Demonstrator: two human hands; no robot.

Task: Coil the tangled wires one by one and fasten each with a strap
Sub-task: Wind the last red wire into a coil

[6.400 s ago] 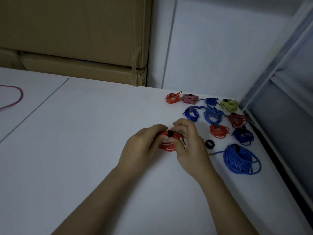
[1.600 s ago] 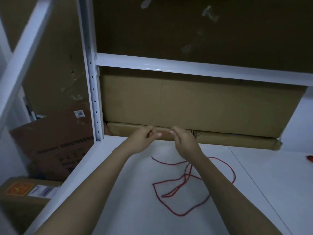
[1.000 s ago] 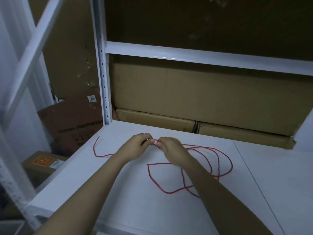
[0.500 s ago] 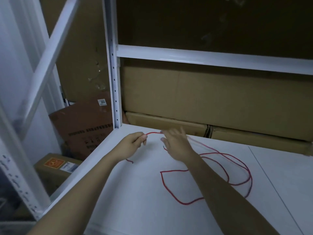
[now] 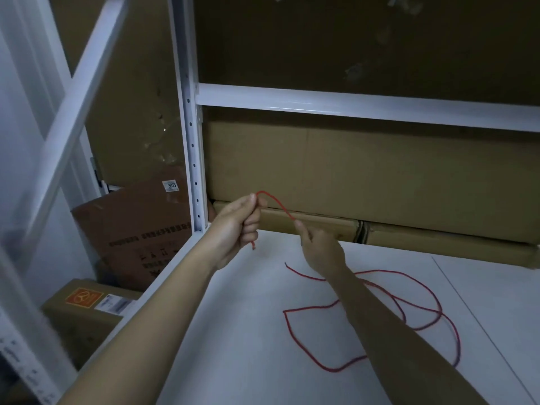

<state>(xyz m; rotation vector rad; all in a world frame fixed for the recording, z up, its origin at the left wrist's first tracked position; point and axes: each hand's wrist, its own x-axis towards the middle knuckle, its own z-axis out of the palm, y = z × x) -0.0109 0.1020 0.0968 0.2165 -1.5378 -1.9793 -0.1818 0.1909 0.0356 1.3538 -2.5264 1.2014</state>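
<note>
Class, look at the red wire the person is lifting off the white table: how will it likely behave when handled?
The red wire probably is floppy: it arcs and droops between the left hand and the right hand. It looks light, since a fingertip grip lifts it. Its loose loops on the table may snag.

- White shelf board (image 5: 248, 331), smooth and matte, filling the lower half of the view; thin seam line running down its right part.
- Loose red wire (image 5: 420, 325) lying directly on it, right of centre, in several wide overlapping loops; one end rising off the surface toward the hands.
- Flat brown cardboard boxes (image 5: 438, 238) resting on the board's far edge, end to end.
- White perforated upright (image 5: 191, 147) at the far left corner.
</note>
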